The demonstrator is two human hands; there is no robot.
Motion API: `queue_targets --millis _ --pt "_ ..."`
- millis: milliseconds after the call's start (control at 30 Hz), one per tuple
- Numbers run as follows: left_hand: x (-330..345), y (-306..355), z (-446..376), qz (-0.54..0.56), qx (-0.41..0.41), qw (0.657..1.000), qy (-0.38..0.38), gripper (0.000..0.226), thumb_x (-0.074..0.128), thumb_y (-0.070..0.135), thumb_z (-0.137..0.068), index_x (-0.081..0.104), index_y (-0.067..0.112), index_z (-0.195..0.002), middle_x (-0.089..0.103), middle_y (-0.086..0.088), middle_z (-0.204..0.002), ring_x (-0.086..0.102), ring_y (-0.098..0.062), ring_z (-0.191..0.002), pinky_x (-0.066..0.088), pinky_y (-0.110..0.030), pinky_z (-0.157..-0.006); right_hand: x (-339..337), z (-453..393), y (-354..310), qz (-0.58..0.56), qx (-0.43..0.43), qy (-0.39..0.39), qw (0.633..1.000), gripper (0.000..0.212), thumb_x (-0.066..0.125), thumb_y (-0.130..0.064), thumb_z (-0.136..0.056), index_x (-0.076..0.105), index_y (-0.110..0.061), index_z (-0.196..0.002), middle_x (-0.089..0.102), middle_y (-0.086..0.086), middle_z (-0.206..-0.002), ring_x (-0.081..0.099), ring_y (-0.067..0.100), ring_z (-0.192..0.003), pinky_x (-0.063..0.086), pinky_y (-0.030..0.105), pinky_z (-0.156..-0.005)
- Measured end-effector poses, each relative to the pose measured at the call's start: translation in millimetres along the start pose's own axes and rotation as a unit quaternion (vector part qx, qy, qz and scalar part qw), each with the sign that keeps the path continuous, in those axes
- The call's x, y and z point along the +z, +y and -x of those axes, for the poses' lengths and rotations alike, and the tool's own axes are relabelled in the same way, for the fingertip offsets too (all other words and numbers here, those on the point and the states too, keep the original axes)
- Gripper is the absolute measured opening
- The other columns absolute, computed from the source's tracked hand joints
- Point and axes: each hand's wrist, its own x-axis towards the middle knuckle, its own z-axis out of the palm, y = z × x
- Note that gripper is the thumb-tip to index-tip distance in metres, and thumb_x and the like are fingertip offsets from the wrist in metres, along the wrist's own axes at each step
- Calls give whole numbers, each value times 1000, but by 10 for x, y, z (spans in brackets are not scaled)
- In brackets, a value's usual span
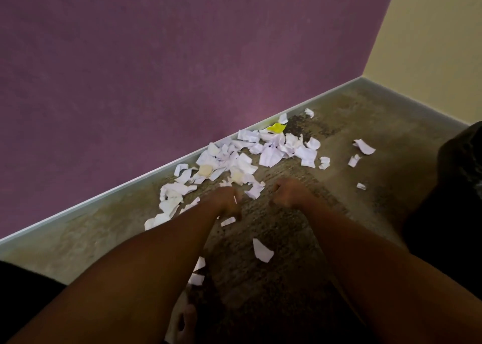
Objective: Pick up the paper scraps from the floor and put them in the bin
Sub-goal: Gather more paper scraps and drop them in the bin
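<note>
Left hand [229,202] is low over the floor [287,208] at the near edge of the scrap pile, fingers curled in; a sliver of white shows at the fingers, so it probably pinches a small scrap, though the blur leaves that unsure. Right hand [285,193] hangs just beside it, fingers curled under like a fist; nothing visible in it, can't tell if it holds paper.

Step, as I read it: gathering, early. Most of the white paper scraps [242,158] lie heaped along the baseboard [130,187], with one yellow scrap [277,127] at the far end. Strays sit apart: one torn piece [262,250] between the forearms, a few small ones [363,146] off to the right, more partly hidden under the left forearm.

Bin: a dark black-lined shape [459,187] at the right edge is likely it, cropped, not certain.

Next move calls for scooping or raking the pile together with both hands, a firm bunching grip so thin bits don't slip out, then a carry to the right.

Surface: mottled brownish carpet or rough flooring, dark stained patch near the baseboard. Purple wall [156,69] ahead, cream wall [438,35] on the right, meeting at a corner. Bare toes [186,322] at the bottom.
</note>
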Motion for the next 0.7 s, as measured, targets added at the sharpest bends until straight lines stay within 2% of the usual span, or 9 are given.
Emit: queue_targets --millis 67,133,233,300,367,433,533,600,700 --pt "90 -239 51 -39 -19 998 -39 69 85 33 -72 54 21 -133 53 -6 -137 50 -25 -124 45 -32 -97 198 -80 -30 35 -19 -33 999 40 71 -28 -84 67 -6 -118 64 12 -125 59 26 -116 47 28 -86" --pt "188 -481 109 -74 -42 994 -71 82 85 40 -70 47 24 -140 47 -6 -143 46 -26 -128 43 -35 -101 393 -135 -71 73 -38 -71 994 46 74 -33 -82 66 -9 -121 64 12 -126 59 26 -117 44 28 -85" --pt "318 -838 251 -124 -71 985 -98 105 89 46 -59 35 27 -147 41 -8 -149 41 -29 -135 41 -41 -107 616 -153 -166 116 -45 -160 979 31 73 -32 -85 69 -10 -106 65 11 -106 59 26 -108 43 30 -82" --pt "405 -1046 354 -155 -79 980 -100 118 93 48 -51 29 26 -148 35 -7 -152 37 -30 -137 40 -45 -109 730 -179 -205 149 -50 -199 967 35 74 -36 -84 68 -10 -106 62 10 -101 59 23 -103 47 33 -85" --pt "518 -1211 433 -194 -79 974 -90 126 93 48 -48 21 25 -149 26 -8 -153 35 -32 -137 44 -47 -105 861 -257 -211 167 -41 -217 961 56 79 -35 -79 61 -7 -124 61 12 -123 59 27 -114 49 35 -92" --pt "655 -1326 485 -226 -64 970 -68 132 92 47 -53 9 24 -153 15 -10 -156 31 -35 -140 48 -48 -100 950 -302 -216 197 -36 -237 951 66 82 -31 -77 56 -7 -132 55 12 -137 54 29 -124 48 37 -99" --pt "882 -1467 501 -237 -26 971 -30 131 86 56 -58 3 24 -155 12 -12 -155 30 -39 -137 52 -50 -92 1048 -354 -186 229 -25 -257 939 62 76 -27 -84 52 -8 -138 45 12 -148 45 30 -134 39 38 -109" --pt "967 -1531 467 -233 -15 972 -18 133 83 61 -58 2 23 -155 12 -13 -156 29 -40 -138 52 -49 -92 1124 -375 -160 225 -14 -232 946 60 68 -24 -89 45 -8 -143 38 12 -152 39 31 -139 34 39 -112" --pt "922 -1512 375 -228 -11 974 -12 123 85 50 -63 8 21 -155 16 -13 -156 41 -36 -131 51 -42 -92 1231 -366 -141 233 -12 -222 947 53 56 -18 -97 40 -6 -146 34 13 -155 34 31 -142 29 39 -114"
